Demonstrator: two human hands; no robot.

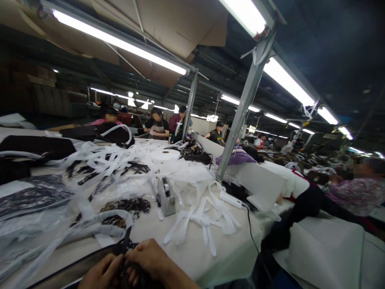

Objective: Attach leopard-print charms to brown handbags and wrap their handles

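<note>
At the bottom edge my left hand (102, 273) and my right hand (148, 257) meet, fingers closed, at a dark bag (81, 263). Between them is a black strap (127, 237), its end standing up above the fingers; what else they pinch is hidden. A handle wrapped in white paper (99, 216) curves just beyond my hands. Behind it lies a pile of metal clasps and rings (126, 208). Loose white strips (207, 220) lie to the right of my right hand, near a grey tape dispenser (167, 198).
A white roll (165, 155), clear plastic wrapping (36, 216) and dark bags (39, 146) cover the far and left table. A white-handled tool (231, 199) trails a cord over the right edge. A metal post (239, 116) rises behind. Several people sit farther off; one bends over at right.
</note>
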